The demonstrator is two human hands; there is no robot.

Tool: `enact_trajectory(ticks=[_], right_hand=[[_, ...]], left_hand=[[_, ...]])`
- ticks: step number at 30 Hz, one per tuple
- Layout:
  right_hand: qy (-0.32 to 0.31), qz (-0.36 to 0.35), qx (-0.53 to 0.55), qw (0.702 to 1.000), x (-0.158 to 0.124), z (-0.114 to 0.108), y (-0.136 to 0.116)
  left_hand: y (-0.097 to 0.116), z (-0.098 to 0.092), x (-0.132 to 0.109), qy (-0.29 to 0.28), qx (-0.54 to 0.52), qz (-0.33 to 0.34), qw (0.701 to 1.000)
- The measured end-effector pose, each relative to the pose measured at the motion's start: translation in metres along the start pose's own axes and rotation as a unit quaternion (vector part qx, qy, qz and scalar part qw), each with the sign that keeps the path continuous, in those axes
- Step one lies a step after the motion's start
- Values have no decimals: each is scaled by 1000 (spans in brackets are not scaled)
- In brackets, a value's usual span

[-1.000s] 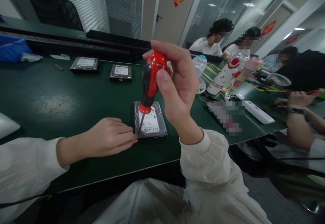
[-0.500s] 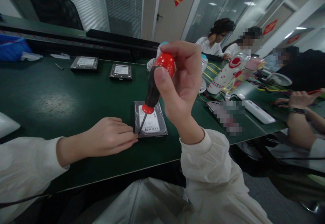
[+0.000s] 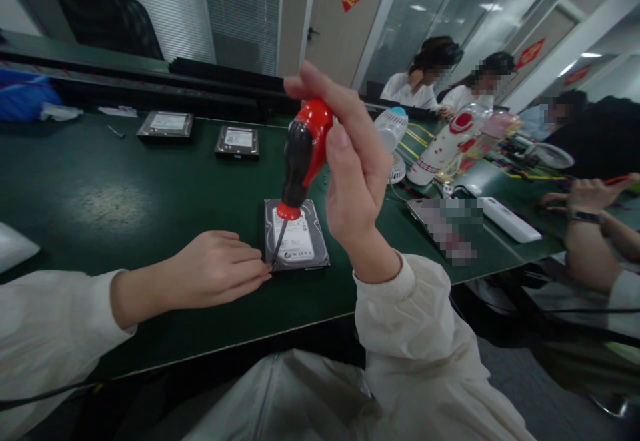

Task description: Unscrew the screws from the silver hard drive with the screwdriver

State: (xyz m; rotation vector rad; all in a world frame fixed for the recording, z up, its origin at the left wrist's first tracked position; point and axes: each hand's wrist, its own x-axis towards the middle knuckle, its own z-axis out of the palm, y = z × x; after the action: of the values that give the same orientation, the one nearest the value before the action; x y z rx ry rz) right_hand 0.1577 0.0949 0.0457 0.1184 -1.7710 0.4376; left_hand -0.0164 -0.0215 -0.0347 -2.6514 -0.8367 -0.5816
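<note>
A screwdriver point(image 3: 299, 161) with a red and black handle stands tilted over a hard drive point(image 3: 300, 231). Its tip meets the drive's near left corner. My right hand point(image 3: 355, 168) is at the handle's upper right side, index finger over the red end, thumb loosely against it, other fingers partly stretched. My left hand point(image 3: 220, 269) is closed, its fingertips pressed together beside the screwdriver tip and that corner; what they pinch there is hidden. The drive lies flat with its white label up on the green table point(image 3: 165, 201).
Two more hard drives point(image 3: 166, 124) point(image 3: 237, 141) lie farther back. To the right are a small white fan point(image 3: 391, 131), a patterned bottle point(image 3: 440, 146), a blurred flat object point(image 3: 440, 224) and a long white case point(image 3: 509, 220). A co-worker's hand point(image 3: 590, 198) is at far right.
My right hand has loosened and rolled around the handle, its thumb moving from the black side to the right. The handle has shifted slightly left. My left hand and the drive have stayed put.
</note>
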Motion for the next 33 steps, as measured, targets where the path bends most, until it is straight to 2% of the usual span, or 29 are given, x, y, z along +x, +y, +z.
enact_trajectory(ticks=[3,6,12,19,22,25,27,29,31,33], right_hand=[[19,-1,39,999,-1,1,2],[53,-39,11,998,-1,1,1],[-20,3,58,998,-2,0,5],[31,-3,-99,995,-2,0,-1],[-1,-17,7,1000,0,-1,1],[-46,6,89,995,0,1,5],[-46,46,62,996,-1,4,4],[-20,71,16,997,-3,5,3],[8,67,-2,998,-5,5,1],[4,50,30,998,-6,4,1]], left_hand=[[0,1,0,-1,3,1,1000],[0,0,0,-1,1,-1,1000],[0,0,0,-1,1,-1,1000],[0,0,1,-2,-5,-5,1000],[0,-1,1,1,-5,-4,1000],[0,-1,0,2,-4,-2,1000],[-1,0,0,0,-3,-1,1000],[-1,1,-1,-1,-3,-1,1000],[-1,1,-1,0,-7,-1,1000],[-1,1,0,1,-8,-2,1000]])
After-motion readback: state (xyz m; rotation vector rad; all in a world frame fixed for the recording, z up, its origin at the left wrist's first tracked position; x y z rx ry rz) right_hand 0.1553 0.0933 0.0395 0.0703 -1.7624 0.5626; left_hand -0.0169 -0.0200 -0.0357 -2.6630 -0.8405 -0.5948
